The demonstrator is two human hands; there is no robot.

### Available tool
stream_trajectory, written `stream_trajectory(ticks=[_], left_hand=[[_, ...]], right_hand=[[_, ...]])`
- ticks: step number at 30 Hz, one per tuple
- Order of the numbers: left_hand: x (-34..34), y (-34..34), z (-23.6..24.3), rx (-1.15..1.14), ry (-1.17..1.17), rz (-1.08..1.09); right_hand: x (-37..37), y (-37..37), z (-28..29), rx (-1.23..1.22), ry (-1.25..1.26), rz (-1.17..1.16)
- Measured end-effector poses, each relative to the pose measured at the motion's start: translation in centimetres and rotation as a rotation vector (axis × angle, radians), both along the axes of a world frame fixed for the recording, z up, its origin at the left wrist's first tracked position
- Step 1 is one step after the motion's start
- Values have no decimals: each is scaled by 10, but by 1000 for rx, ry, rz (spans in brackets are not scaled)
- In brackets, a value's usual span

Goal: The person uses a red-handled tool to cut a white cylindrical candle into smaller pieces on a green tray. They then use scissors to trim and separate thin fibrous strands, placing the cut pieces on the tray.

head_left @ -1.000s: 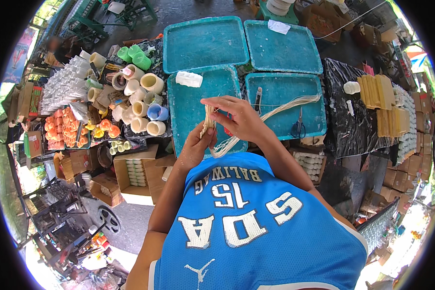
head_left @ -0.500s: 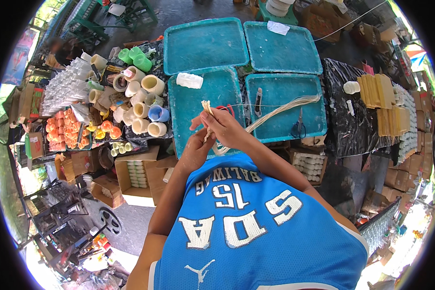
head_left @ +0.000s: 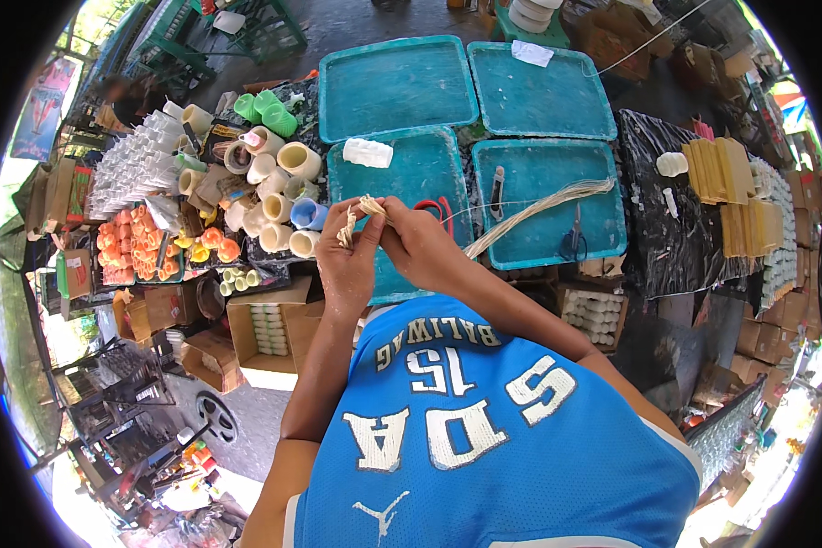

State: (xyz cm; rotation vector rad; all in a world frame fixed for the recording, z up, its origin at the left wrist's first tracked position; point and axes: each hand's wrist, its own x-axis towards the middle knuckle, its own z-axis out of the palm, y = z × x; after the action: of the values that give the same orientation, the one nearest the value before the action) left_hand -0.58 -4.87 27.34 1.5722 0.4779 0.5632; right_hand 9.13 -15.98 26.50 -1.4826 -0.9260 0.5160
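Holding a bent bundle of string point(head_left: 372, 205) above the nearer left tray point(head_left: 432, 163), the left hand point(head_left: 345, 263) is gripping one side with closed fingers; the right hand point(head_left: 423, 239) is pinching the other.

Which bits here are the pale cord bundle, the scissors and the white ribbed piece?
Pale cord bundle point(head_left: 541, 208): head view, middle of its stretch across the tray.
Scissors point(head_left: 574, 236): head view, where the dark handles begin.
White ribbed piece point(head_left: 368, 152): head view, middle of its side.
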Motion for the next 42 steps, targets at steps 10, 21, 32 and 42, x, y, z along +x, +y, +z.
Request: stream_trajectory(ticks=[10,21,32,42], left_hand=[[2,-5,7,-92,-96,15],[-10,35,-14,-529,-218,64],[-24,35,-42,-1134,-335,99],[-22,38,-42,-1197,-200,150]], right_hand=[[-7,3,-22,-52,72,117],[-10,-1,-36,-100,134,147],[-10,-7,-39,-148,-4,31],[-11,-15,-37,-138,60,-4]])
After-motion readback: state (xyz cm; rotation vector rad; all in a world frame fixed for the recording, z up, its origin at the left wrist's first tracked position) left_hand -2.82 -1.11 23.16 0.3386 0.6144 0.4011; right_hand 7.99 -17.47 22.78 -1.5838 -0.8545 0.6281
